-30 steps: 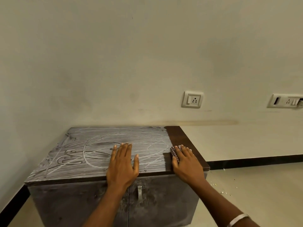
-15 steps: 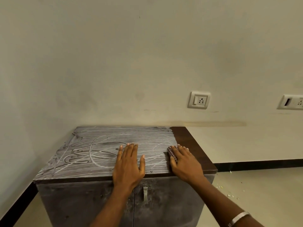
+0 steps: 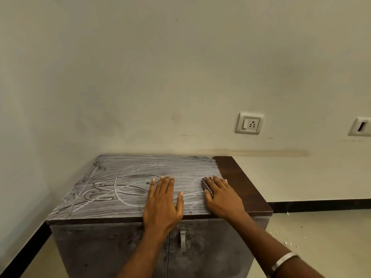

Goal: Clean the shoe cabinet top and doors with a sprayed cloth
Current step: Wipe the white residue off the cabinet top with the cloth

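A low shoe cabinet stands against the wall; its top (image 3: 124, 189) is coated in white dust with finger streaks, while a strip along the right edge (image 3: 243, 185) shows clean dark brown wood. My right hand (image 3: 222, 197) presses flat on a small checked cloth (image 3: 206, 185), whose edge peeks out under the fingers at the border of dusty and clean wood. My left hand (image 3: 162, 203) lies palm down, fingers spread, on the dusty top near the front edge, holding nothing. Below, two dusty grey doors (image 3: 100, 249) carry a metal handle (image 3: 182, 238).
The cream wall behind has a socket plate (image 3: 250, 123) and a second plate (image 3: 361, 126) at the far right. Pale floor with scattered crumbs (image 3: 287, 240) lies right of the cabinet. A black skirting (image 3: 321, 205) runs along the wall base.
My right hand has slid the cloth leftward along the top, widening the clean dark strip a little. The view has shifted left; my left hand stays planted.
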Tool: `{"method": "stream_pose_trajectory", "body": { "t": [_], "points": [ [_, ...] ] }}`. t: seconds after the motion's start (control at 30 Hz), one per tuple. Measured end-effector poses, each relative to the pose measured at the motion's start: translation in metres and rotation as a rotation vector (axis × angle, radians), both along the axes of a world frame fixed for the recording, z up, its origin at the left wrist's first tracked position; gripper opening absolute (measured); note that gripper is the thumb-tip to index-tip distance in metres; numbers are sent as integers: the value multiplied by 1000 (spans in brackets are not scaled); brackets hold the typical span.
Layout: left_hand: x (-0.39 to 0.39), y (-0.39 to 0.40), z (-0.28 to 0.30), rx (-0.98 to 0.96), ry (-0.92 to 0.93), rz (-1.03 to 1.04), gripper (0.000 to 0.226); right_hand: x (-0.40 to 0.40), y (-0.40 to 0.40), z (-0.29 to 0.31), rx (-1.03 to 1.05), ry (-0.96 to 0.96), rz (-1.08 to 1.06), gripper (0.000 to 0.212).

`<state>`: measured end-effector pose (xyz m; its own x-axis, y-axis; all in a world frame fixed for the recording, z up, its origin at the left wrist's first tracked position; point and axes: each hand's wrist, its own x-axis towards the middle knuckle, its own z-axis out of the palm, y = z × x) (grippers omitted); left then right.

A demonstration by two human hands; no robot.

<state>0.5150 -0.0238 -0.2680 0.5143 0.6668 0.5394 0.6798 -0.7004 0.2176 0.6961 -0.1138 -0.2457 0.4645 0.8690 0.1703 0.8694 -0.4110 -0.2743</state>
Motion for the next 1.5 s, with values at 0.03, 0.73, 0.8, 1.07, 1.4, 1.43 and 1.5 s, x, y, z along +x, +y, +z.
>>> {"method": "stream_pose_trajectory", "body": {
  "t": [0.03,0.73,0.8,1.07,1.4,1.43,1.5],
  "points": [
    [0,0,0,-2,-4,-2,62,5,-3,1,-3,-2,-8,58],
    [0,2,-2,18,-24,-11,63,29,-10,-3,42,-27,-56,57],
    [0,2,-2,19,-21,-12,63,45,-26,0,34,-44,-134,57],
    [1,1,-1,6,-17,-8,63,48,-14,2,-22,-36,-171,58],
    [0,0,1,5,-27,-9,61,24,14,8,5,-1,4,56],
    [0,0,1,5,-28,-11,61,33,10,9,1,1,-28,56],
    [0,0,0,2,-30,-15,61,51,4,10,-10,-5,-96,56]
  ]
}}
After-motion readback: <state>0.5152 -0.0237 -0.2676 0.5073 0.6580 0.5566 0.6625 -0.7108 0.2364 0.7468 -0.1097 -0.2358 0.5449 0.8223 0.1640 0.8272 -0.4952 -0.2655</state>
